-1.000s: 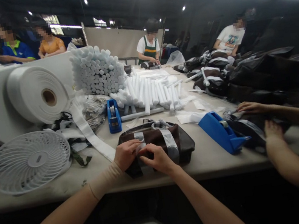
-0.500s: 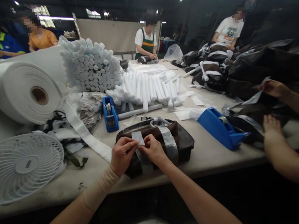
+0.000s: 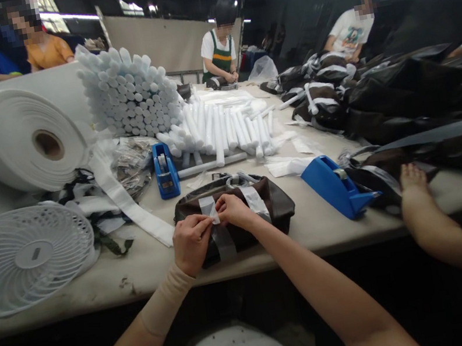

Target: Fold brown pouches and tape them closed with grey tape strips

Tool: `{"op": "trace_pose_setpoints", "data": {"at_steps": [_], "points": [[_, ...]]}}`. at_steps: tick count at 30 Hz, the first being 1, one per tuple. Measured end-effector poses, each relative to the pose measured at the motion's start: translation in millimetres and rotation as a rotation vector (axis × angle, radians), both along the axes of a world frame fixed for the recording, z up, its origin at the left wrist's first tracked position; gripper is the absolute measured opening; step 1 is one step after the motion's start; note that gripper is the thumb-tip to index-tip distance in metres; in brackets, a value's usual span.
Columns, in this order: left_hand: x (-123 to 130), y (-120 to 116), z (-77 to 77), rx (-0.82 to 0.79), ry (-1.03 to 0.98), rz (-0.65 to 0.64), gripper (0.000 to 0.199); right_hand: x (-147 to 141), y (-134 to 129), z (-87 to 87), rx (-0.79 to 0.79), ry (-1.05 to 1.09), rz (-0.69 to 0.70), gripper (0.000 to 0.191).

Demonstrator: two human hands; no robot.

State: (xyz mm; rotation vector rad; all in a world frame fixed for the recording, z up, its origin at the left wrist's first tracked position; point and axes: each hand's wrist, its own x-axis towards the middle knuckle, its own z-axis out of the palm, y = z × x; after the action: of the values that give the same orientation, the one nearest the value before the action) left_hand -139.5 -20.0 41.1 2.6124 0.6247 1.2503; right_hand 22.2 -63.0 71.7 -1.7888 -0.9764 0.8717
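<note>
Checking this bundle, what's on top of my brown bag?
Two pale strips and a loop; your left hand and right hand hide part of one strip. The bag beneath is covered.

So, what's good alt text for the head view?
Left hand and right hand touch a pale strip on a brown bag. Behind lie white rods; a roll and fan are at left, a blue dispenser at right.

One head-worn camera looks forward and down across the table (image 3: 316, 228) from close above
</note>
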Motion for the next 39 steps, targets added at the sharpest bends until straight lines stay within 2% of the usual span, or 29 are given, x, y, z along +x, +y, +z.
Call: {"op": "trace_pose_setpoints", "data": {"at_steps": [3, 7, 13, 17, 19, 21, 23, 26, 29, 31, 36, 39], "points": [[1, -1, 2.0, 0.016, 0.026, 0.021, 0.009, 4, 4, 4.1, -0.040, 0.041, 0.034, 0.018], [1, -7, 2.3, 0.060, 0.111, 0.044, 0.008, 3, 5, 3.2, -0.045, 0.007, 0.004, 0.017], [-6, -28, -6.8, 0.141, 0.203, 0.027, 0.017, 1, 6, 1.0, -0.043, -0.105, 0.016, 0.015], [-10, -32, -12.9, 0.146, 0.199, 0.007, 0.021, 4, 1, 17.2, 0.032, -0.280, -0.014, 0.015], [-11, -31, -14.2, 0.142, 0.200, 0.001, 0.022, 4, -7, 28.8, 0.135, -0.467, -0.055, 0.011], [-11, -30, -14.9, 0.141, 0.194, -0.004, 0.022, 0, -20, 34.7, 0.271, -0.712, -0.021, 0.009], [-12, -29, -15.5, 0.147, 0.178, -0.010, 0.022, -6, -36, 29.5, 0.376, -0.936, 0.133, 0.016], [-13, -29, -17.3, 0.179, 0.152, -0.022, 0.025, -13, -57, 3.4, 0.384, -1.110, 0.345, 0.026], [-14, -28, -20.2, 0.231, 0.159, -0.052, 0.031, -13, -68, -22.5, 0.332, -1.155, 0.339, 0.035], [-14, -27, -22.1, 0.266, 0.181, -0.062, 0.033, -11, -70, -30.5, 0.322, -1.140, 0.316, 0.037], [-12, -26, -25.4, 0.334, 0.192, -0.016, 0.039, -9, -69, -31.9, 0.358, -1.092, 0.290, 0.038], [-12, -25, -26.9, 0.345, 0.144, -0.043, 0.039, -10, -68, -32.3, 0.357, -1.079, 0.274, 0.037]]}}
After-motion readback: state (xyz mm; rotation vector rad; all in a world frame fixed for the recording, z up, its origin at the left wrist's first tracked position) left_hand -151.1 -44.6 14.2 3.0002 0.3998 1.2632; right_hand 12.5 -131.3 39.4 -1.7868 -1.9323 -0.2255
